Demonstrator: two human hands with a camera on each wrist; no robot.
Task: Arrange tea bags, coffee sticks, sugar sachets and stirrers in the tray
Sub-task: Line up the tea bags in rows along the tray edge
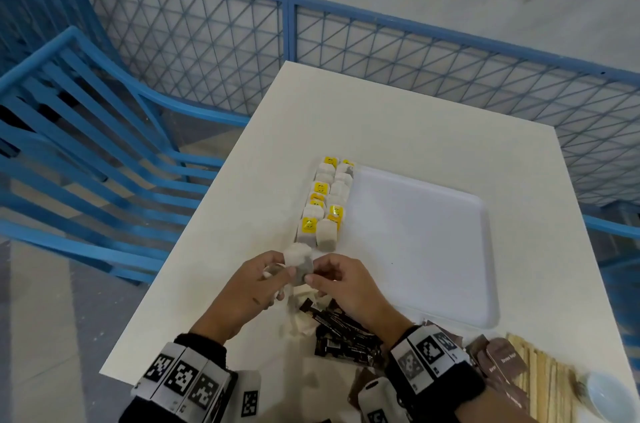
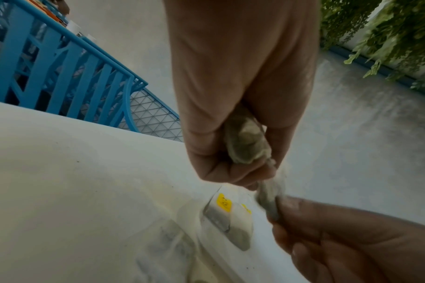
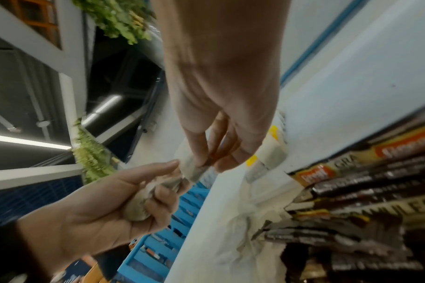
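My left hand [image 1: 266,280] grips a bunched tea bag [image 2: 247,145] in its curled fingers above the table's near left part. My right hand [image 1: 329,280] pinches a second tea bag [image 1: 299,263] between thumb and fingers, touching the left hand's fingertips. In the right wrist view that pinched tea bag [image 3: 192,168] sits just above the left hand [image 3: 133,195]. Two rows of tea bags with yellow tags [image 1: 325,201] run along the left side of the white tray [image 1: 433,249]. Dark coffee sticks [image 1: 346,336] lie piled under my wrists.
Loose tea bags [image 1: 301,318] lie on the white table [image 1: 398,131] below my hands. Brown sugar sachets [image 1: 502,363], wooden stirrers [image 1: 547,384] and a pale bowl [image 1: 606,395] sit at the near right. Blue chairs [image 1: 86,131] and a mesh fence [image 1: 450,69] border the table.
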